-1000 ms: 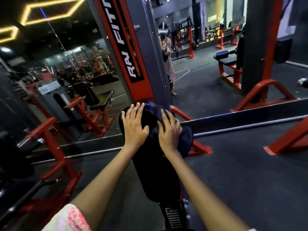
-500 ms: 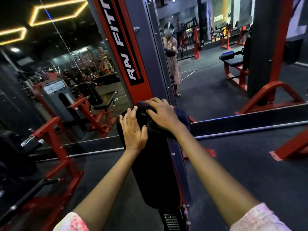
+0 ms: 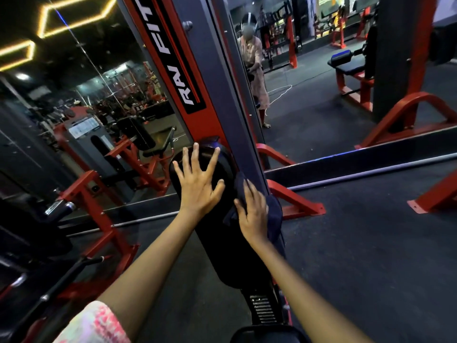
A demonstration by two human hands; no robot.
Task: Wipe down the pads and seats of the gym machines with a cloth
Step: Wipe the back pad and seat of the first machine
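Left hand (image 3: 197,184): flat on the upper part of the black pad, fingers straight and spread wide, thumb out to the right, grasping nothing.
Right hand (image 3: 254,214): laid over the dark blue cloth, fingers nearly straight and pointing up the pad, pressing the cloth against the pad's right edge; no curl round the cloth visible.
Cloth (image 3: 274,214): dark blue, bunched under and to the right of the right hand, draped over the pad's right side, touching the grey upright beside it.
Pad (image 3: 222,248): long, black, upholstered, tilted back, running from near the seat at the bottom up to the foot of the red panel; rounded top just under the left fingertips.
Seat (image 3: 267,335): black, only its front edge in view at the bottom of the frame, just below a ribbed metal adjuster (image 3: 262,309).
Upright (image 3: 212,78): grey column with a red and black panel bearing white letters, leaning to the upper left behind the pad.
Mirror (image 3: 321,100): behind the machine, reflecting a person in light clothing standing on dark floor, face blurred.
Surroundings: red machine frames (image 3: 103,219) at left and right, dark rubber floor (image 3: 371,256), yellow hexagonal ceiling lights (image 3: 74,18) at upper left.
Sleeve (image 3: 96,325): pink and white patterned, on the left arm at the bottom left.
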